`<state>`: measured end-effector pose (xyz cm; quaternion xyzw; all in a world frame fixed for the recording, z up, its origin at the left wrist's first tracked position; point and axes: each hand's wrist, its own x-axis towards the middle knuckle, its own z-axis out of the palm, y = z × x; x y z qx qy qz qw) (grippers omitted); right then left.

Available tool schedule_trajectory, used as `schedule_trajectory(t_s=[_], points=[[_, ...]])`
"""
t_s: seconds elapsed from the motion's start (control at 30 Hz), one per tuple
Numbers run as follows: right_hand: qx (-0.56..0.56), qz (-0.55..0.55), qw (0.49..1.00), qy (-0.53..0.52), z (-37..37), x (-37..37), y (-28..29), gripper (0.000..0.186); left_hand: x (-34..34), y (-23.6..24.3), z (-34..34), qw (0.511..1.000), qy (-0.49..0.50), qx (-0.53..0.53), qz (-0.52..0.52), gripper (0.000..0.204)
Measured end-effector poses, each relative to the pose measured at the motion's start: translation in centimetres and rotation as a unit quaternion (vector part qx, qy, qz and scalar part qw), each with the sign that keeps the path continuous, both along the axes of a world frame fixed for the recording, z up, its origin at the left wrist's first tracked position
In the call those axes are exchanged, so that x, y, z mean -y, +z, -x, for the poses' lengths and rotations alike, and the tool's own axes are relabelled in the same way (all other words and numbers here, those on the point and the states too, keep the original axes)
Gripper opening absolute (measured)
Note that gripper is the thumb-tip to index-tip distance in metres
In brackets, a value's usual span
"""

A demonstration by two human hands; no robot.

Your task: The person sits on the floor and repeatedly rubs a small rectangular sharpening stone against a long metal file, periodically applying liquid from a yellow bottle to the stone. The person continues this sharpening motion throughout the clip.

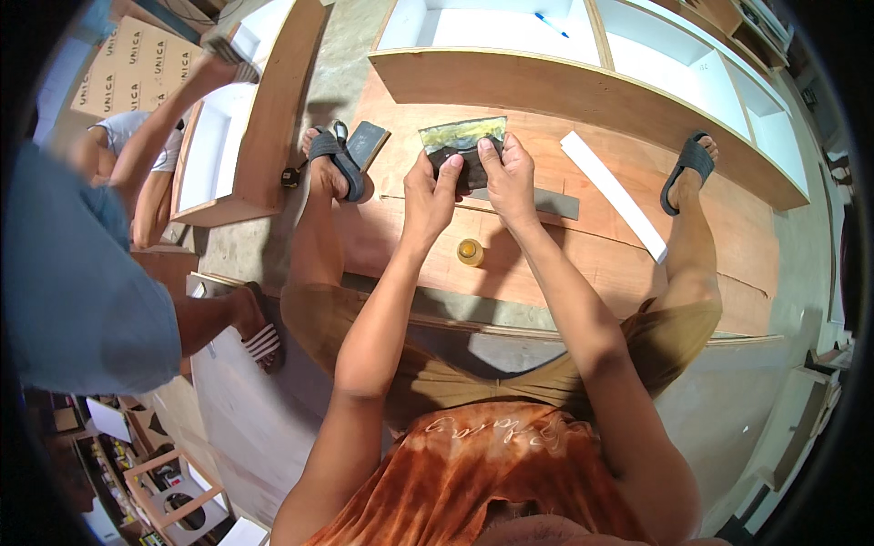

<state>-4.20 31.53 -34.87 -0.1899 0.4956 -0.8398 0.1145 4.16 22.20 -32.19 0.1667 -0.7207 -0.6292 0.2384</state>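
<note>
My left hand and my right hand are closed on a flat black pad with a yellowish, smeared top strip, thumbs on its face. A small amber bottle or jar stands below my hands on the plywood sheet. A narrow grey strip lies behind my hands, partly hidden by them. To the right lies a long white strip. A dark rectangular block lies beside my left sandal.
A wooden compartment carcass spans the back, with a blue pen inside. At left are another box, a small black object, printed cardboard, a person in white and a person in blue, whose sandaled foot is beside my left leg.
</note>
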Motion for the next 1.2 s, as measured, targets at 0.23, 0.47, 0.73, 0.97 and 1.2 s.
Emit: schedule_trajectory(t_s=[0.23,0.47,0.73,0.97,1.2], points=[[0.004,-0.009,0.997,-0.076,0.1,0.1,-3.1,0.015,-2.3,-3.1,0.2,0.966,0.013,-0.009,0.259,0.023],[0.161,-0.052,0.984,-0.054,1.7,-2.6,-1.3,0.051,-6.3,-1.0,0.0,0.95,-0.025,-0.027,0.311,0.025],[0.007,-0.032,0.998,-0.058,1.6,-0.9,-0.2,0.039,-3.8,1.0,0.0,0.994,-0.002,-0.056,0.091,0.027],[0.077,-0.107,0.972,-0.194,2.0,-1.1,-0.6,0.051,-5.6,-0.9,-0.4,0.952,-0.049,-0.056,0.298,0.024],[0.261,0.174,0.931,0.188,2.5,-1.8,0.4,0.084,0.7,-0.3,0.3,0.994,-0.036,-0.059,-0.08,0.029]])
